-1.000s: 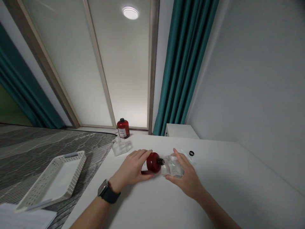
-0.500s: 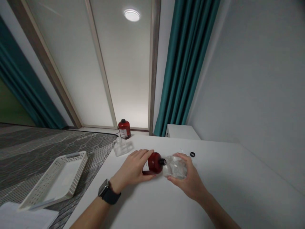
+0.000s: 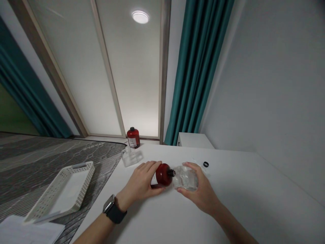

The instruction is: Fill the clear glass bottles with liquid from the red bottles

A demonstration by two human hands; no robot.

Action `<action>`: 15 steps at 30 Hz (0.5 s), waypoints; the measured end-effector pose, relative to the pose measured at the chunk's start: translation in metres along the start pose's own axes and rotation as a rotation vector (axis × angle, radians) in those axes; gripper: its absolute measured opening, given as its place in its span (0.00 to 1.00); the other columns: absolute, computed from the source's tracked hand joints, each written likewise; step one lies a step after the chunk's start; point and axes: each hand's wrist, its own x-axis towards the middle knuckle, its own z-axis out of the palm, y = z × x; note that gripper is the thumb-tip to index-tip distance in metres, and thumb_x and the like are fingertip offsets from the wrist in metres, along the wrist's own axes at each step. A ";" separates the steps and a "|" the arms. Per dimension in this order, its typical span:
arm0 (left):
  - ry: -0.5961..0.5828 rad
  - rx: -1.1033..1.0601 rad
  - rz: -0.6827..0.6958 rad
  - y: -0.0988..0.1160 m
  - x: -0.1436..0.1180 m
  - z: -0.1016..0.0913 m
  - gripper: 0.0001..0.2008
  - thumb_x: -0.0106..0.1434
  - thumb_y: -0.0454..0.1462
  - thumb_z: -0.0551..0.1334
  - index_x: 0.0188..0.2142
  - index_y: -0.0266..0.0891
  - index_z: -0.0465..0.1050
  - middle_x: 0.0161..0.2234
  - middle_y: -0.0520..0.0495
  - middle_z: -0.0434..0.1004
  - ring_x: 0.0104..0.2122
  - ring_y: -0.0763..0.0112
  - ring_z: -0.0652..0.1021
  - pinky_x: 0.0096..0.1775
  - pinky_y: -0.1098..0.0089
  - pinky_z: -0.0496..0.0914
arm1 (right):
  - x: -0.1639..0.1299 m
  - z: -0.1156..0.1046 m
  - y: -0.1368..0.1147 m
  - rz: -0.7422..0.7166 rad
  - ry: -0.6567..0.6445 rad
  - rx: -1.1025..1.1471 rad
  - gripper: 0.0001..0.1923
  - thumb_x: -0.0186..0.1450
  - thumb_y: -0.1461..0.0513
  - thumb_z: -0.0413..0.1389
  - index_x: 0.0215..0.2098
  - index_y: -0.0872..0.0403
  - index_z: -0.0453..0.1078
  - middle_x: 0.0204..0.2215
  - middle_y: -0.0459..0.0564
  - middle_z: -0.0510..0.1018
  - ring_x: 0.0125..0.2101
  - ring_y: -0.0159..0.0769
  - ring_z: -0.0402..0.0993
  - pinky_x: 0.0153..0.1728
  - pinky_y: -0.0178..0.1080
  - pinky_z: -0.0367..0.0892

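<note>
The left hand, half closed, is wrapped over a round dark-red bottle laid on its side on the white worktop. The right hand, loosely curled, is cupped around a clear crumpled plastic pouch touching the bottle's neck. Beyond the right hand a small black ring is seen. Beyond the left hand lie a second clear pouch and a second, upright red bottle. Well left, one white perforated plastic tray is set; its contents cannot be told.

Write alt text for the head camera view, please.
On a white table, the left hand holds a red bottle lying sideways, its neck meeting a clear bottle in the right hand. A white basket sits left.
</note>
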 end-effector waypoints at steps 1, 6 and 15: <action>0.006 -0.002 -0.010 0.000 -0.002 0.001 0.35 0.59 0.45 0.68 0.61 0.39 0.57 0.51 0.35 0.76 0.47 0.47 0.79 0.46 0.52 0.74 | 0.001 0.000 -0.001 -0.005 -0.003 -0.005 0.36 0.54 0.62 0.68 0.58 0.48 0.61 0.56 0.57 0.72 0.59 0.51 0.69 0.61 0.56 0.64; 0.058 -0.018 -0.044 -0.001 -0.009 0.008 0.36 0.57 0.45 0.70 0.60 0.40 0.57 0.52 0.35 0.76 0.48 0.46 0.79 0.47 0.51 0.74 | 0.005 0.001 -0.002 -0.025 -0.026 -0.030 0.36 0.53 0.61 0.68 0.58 0.49 0.61 0.56 0.57 0.72 0.58 0.52 0.70 0.60 0.55 0.65; 0.129 -0.041 -0.067 -0.003 -0.015 0.019 0.37 0.56 0.45 0.71 0.60 0.39 0.59 0.50 0.35 0.77 0.46 0.48 0.80 0.45 0.52 0.76 | 0.011 -0.001 -0.003 -0.081 -0.104 -0.062 0.38 0.54 0.63 0.67 0.59 0.49 0.58 0.56 0.58 0.71 0.58 0.52 0.69 0.59 0.58 0.64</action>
